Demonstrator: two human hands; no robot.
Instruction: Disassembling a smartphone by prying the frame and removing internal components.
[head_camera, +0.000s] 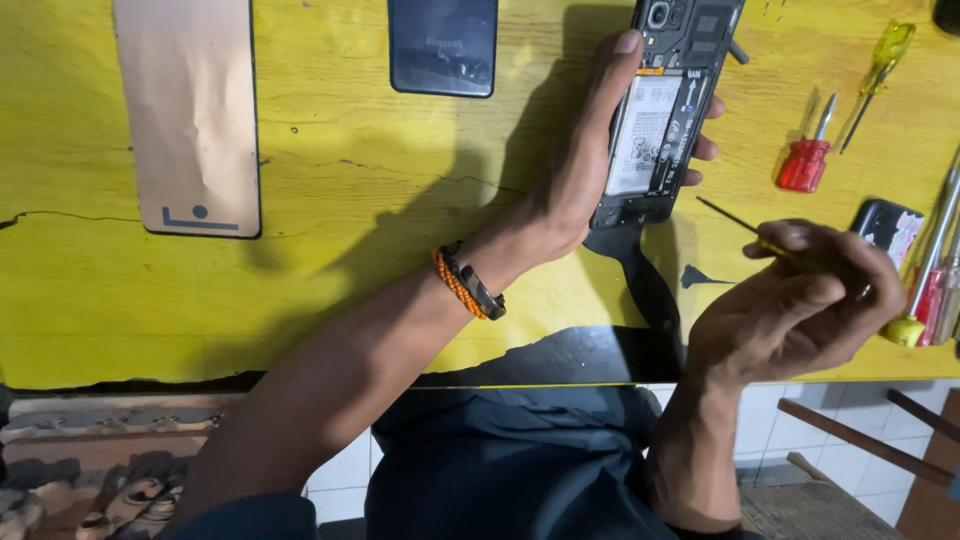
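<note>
left hand (585, 165) grip closed round opened phone (660, 110) above yellow tabletop (350, 250) | right hand (800, 300) grip pinching thin screwdriver (735, 218) just beside phone | red screwdriver (805, 160) lying nearby

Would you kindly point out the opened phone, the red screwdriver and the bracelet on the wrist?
Opened phone (648, 130), head view, on its white battery.
Red screwdriver (803, 165), head view, on its red handle.
Bracelet (458, 285), head view, on the orange braid at the left wrist.
</note>
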